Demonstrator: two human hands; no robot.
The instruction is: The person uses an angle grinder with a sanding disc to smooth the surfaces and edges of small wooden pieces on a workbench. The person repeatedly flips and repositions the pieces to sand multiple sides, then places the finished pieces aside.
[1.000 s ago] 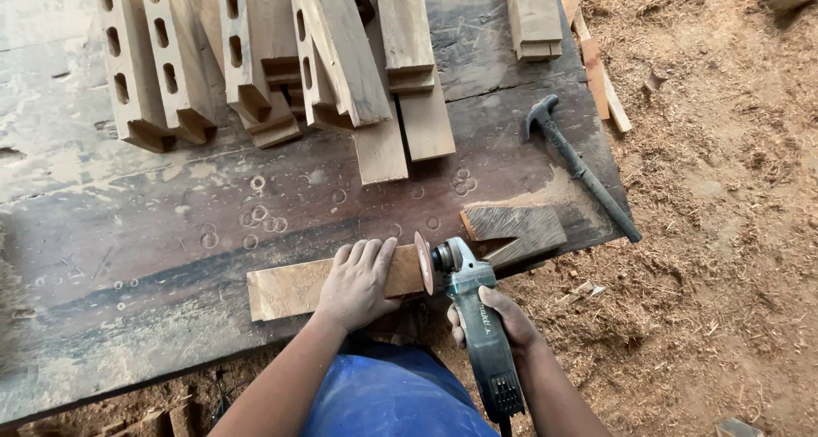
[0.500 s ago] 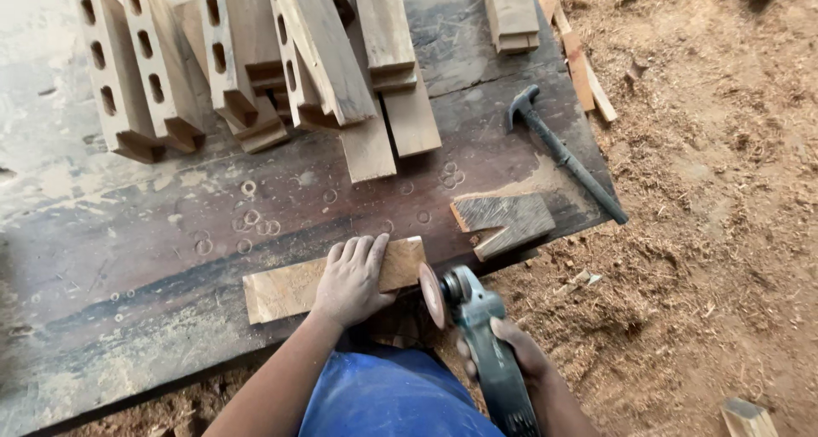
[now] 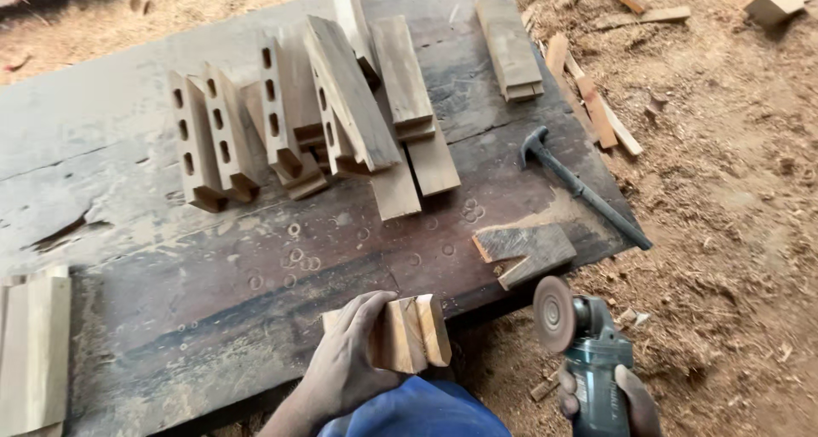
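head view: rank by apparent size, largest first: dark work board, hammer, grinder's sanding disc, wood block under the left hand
1. Dark work board, by far the largest.
2. Hammer.
3. Wood block under the left hand.
4. Sanding disc.
The block and disc are nearest the camera, which inflates them.

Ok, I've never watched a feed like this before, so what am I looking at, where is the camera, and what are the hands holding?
This is one camera worn on a person's head, looking down at their own two bare hands. There is no machine arm. The left hand grips a short wooden block at the near edge of a dark, worn board that serves as a workbench. The right hand holds a green angle grinder, its round disc clear of the block. Further back lie slotted wooden pieces, plain planks, a cut offcut and a hammer. Sawdust covers the ground around.
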